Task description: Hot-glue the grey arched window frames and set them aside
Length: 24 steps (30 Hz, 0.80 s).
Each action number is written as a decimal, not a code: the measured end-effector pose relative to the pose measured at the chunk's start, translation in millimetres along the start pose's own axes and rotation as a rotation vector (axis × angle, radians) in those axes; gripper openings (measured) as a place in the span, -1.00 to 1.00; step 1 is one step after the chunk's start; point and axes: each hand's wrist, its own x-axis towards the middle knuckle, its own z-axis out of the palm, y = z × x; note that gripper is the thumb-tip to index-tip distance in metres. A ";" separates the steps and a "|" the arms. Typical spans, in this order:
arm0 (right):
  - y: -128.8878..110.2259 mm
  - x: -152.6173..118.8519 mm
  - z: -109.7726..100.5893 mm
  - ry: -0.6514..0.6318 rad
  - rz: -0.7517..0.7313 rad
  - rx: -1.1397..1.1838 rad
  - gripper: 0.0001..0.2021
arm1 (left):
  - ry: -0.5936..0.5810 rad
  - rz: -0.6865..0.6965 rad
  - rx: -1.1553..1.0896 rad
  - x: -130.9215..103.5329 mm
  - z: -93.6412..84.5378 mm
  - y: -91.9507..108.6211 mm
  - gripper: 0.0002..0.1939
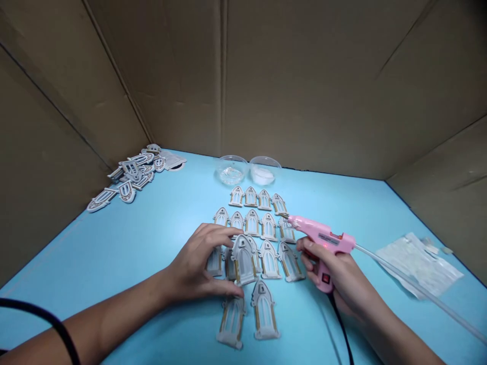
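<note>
My left hand (203,261) holds a small arched window piece (244,261) by its edge between thumb and fingers, raised over the rows of similar pieces. In my right hand (342,276) is a pink glue gun (317,230), gripped by its handle, its nozzle pointing left near the right end of the upper rows. A clear glue stick (411,284) sticks out of its back. Several white and gold arched pieces (268,226) lie in rows on the blue table. Two more, one of them (265,312), lie nearest to me.
Two clear plastic bowls (232,171) stand at the back, the right one (263,170) with white contents. A pile of window pieces (133,170) lies back left. A plastic bag (422,263) lies right. Cardboard walls (304,81) surround the table (167,223). A black cable (344,329) hangs from the glue gun.
</note>
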 end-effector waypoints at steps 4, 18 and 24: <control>-2.1 3.0 -2.4 0.014 -0.025 0.066 -0.49 | -0.054 -0.064 0.043 -4.5 2.1 -7.0 -0.21; -7.6 10.7 -12.6 0.133 -0.190 0.171 -0.58 | -0.282 -0.163 -0.037 3.2 -1.0 13.5 -0.16; -21.0 19.9 -23.2 0.231 -0.351 0.275 -0.67 | -0.457 -0.019 0.001 25.1 78.8 47.1 -0.25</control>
